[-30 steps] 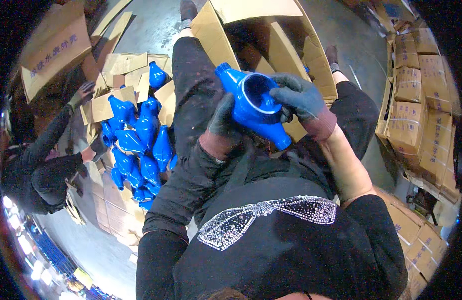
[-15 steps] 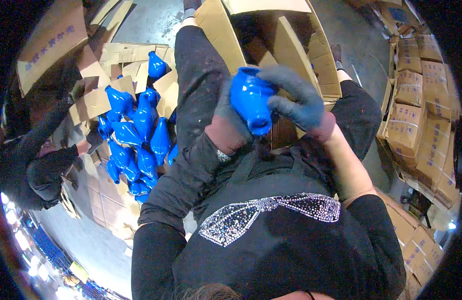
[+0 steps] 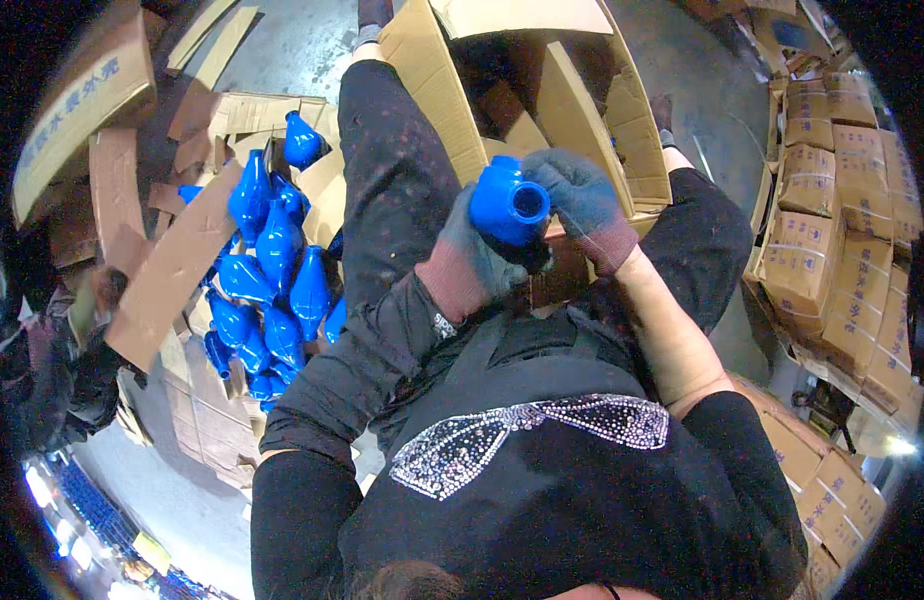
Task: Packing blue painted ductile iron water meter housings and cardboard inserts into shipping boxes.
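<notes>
A glossy blue hollow housing (image 3: 504, 212), with a round open neck, is held over my lap in front of the carton. My gloved left hand (image 3: 464, 258) is closed around its left side and underside. Next to its right side is my gloved right hand (image 3: 585, 205), with the fingers curled in. Whatever those fingers hold, if anything, is hidden. Several similar blue housings (image 3: 279, 250) lie in a heap to my left, some on cardboard.
An open carton (image 3: 642, 150) with cardboard dividers stands between my legs. At left, a co-worker's dark sleeve (image 3: 42, 370) shows beside loose cardboard strips (image 3: 172, 275). Strapped cartons (image 3: 807, 250) are stacked at right.
The housing has turned so its round neck now faces up and right. My right hand's fingers have curled in. At left, a cardboard strip has shifted beside the heap.
</notes>
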Demonstrator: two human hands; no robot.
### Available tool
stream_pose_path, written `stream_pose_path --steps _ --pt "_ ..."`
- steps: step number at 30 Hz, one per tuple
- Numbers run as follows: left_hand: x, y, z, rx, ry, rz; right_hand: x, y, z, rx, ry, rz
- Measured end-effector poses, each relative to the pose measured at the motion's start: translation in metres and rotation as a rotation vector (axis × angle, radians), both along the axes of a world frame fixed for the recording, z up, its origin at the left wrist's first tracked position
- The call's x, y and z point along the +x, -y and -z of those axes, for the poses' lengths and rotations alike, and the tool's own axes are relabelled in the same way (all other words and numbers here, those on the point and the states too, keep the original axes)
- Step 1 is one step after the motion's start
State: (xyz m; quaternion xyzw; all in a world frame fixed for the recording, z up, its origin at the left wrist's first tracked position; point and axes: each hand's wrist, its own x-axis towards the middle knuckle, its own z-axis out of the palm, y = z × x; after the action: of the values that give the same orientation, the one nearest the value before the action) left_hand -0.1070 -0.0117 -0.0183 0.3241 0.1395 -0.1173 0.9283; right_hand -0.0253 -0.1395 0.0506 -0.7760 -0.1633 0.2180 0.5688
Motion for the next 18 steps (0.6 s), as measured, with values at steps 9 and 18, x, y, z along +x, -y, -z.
stream_pose_path --steps 9,18 --pt "0.0 -0.004 -0.01 0.029 0.067 0.071 0.003 -0.007 -0.006 -0.063 -0.101 0.003" --pt "-0.011 -0.04 -0.037 -0.99 0.06 0.043 -0.021 -0.021 -0.042 -0.047 0.5 -0.378"
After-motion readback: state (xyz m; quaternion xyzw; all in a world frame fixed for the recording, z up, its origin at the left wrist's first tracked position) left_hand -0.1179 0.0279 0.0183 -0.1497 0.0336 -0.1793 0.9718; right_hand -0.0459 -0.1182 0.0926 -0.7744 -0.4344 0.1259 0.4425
